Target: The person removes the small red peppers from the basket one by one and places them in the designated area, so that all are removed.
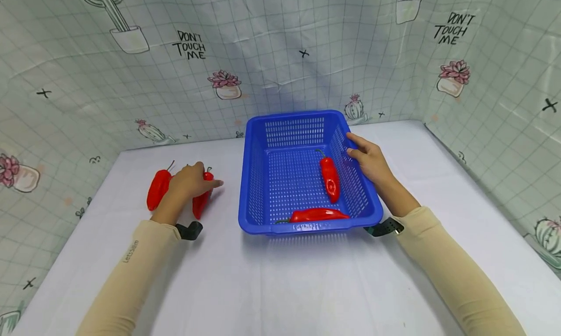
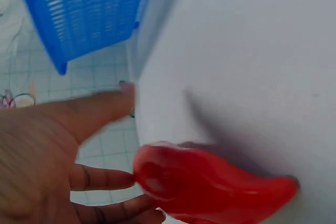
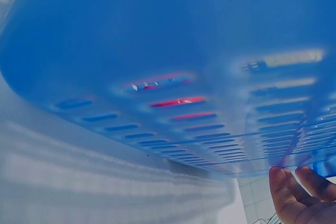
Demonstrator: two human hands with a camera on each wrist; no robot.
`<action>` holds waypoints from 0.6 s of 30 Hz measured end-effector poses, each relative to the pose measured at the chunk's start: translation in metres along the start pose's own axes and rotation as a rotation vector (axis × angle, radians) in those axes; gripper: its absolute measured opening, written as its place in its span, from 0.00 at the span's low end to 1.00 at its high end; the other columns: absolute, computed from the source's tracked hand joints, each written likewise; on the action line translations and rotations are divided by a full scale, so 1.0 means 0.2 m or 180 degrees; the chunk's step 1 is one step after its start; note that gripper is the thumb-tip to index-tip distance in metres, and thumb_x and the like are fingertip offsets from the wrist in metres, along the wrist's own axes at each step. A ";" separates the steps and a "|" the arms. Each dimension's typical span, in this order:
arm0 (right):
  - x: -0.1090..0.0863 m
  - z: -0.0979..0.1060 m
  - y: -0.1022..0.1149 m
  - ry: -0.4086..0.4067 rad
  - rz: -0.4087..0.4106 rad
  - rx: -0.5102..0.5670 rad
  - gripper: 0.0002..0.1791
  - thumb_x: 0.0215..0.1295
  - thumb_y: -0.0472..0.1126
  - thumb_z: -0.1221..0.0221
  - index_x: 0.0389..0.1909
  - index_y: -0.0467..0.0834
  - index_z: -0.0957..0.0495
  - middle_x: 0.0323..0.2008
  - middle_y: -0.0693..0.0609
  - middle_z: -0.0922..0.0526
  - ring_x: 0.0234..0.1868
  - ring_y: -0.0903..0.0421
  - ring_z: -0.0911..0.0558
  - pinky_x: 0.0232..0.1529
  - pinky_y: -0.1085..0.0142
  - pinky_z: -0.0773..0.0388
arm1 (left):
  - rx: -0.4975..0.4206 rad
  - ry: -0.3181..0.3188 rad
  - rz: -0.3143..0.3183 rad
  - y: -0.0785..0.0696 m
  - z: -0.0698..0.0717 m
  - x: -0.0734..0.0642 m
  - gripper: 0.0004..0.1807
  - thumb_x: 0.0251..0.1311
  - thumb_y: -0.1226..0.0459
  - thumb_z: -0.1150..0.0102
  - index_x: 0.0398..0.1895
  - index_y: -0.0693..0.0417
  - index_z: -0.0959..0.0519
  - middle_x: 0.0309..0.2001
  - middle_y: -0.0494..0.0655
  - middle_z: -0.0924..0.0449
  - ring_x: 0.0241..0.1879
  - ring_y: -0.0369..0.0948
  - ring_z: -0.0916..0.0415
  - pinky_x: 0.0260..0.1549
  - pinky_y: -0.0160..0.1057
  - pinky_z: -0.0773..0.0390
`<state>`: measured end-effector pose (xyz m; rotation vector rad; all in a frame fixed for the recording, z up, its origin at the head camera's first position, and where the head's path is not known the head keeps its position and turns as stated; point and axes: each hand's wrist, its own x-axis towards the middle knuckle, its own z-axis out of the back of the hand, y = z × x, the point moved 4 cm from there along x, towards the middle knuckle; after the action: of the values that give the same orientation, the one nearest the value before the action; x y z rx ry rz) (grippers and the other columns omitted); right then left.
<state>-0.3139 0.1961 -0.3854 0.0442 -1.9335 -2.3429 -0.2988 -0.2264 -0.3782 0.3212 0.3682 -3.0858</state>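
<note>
At the far left of the white table (image 1: 302, 287) we see a red pepper (image 1: 155, 196) lying partly behind our left hand (image 1: 186, 181). That hand is spread, its thumb stretched away, while its other fingertips touch the blunt end of a 2nd red pepper (image 1: 201, 203) just to its right. Next we see the blue basket (image 1: 244, 180), well apart from that hand. Inside lie 2 more: a long pepper (image 1: 313, 214) along the near wall, stem to the left, and an upright-lying pepper (image 1: 331, 180) near the right wall. Our right hand (image 1: 374, 161) grips the basket's right rim
</note>
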 end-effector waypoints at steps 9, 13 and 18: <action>0.00 0.00 0.00 0.0009 -0.0042 0.0030 0.30 0.74 0.34 0.54 0.75 0.40 0.45 0.74 0.40 0.41 0.70 0.43 0.34 0.49 0.74 0.21 | 0.0202 -0.0104 0.0085 0.04 0.00 -0.02 0.35 0.59 0.62 0.42 0.66 0.73 0.38 0.50 0.71 0.24 0.46 0.61 0.25 0.44 0.59 0.19; 0.00 0.00 0.00 0.0024 -0.0037 0.0002 0.30 0.75 0.35 0.55 0.75 0.41 0.45 0.74 0.41 0.42 0.71 0.44 0.35 0.58 0.63 0.25 | 0.0293 -0.0190 0.0150 0.06 0.00 -0.04 0.34 0.58 0.63 0.42 0.65 0.74 0.37 0.49 0.73 0.25 0.44 0.62 0.24 0.42 0.59 0.19; 0.00 0.00 0.00 0.0041 -0.0011 0.0017 0.29 0.75 0.35 0.55 0.76 0.42 0.46 0.74 0.41 0.42 0.70 0.42 0.35 0.60 0.60 0.27 | 0.0539 -0.0537 0.0140 0.06 0.01 -0.06 0.25 0.57 0.64 0.44 0.54 0.74 0.31 0.45 0.75 0.25 0.43 0.65 0.23 0.41 0.60 0.21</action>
<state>-0.3139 0.1954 -0.3856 0.0627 -1.9356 -2.3337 -0.2875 -0.2394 -0.3772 0.0686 0.0941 -3.0763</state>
